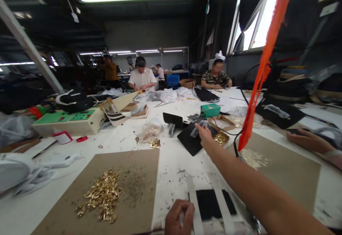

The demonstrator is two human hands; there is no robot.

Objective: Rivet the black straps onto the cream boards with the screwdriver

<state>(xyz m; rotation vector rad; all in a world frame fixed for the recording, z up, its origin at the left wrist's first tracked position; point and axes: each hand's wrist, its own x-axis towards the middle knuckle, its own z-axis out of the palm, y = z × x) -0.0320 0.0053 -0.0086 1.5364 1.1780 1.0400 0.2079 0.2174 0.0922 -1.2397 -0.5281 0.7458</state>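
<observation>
A: What have the right fingers got?

B: A small clear plastic packet, pinched just above a black pad.

A: And the left fingers?

B: Curled shut beside a black-and-white strapped panel, on what I can't tell; gold-coloured fittings lie heaped to their left

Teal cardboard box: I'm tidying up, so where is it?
In the head view, the teal cardboard box sits centre-right on the white worktable, behind a shallow open cardboard tray and just beyond the clear plastic packet in the person's right hand.
</observation>
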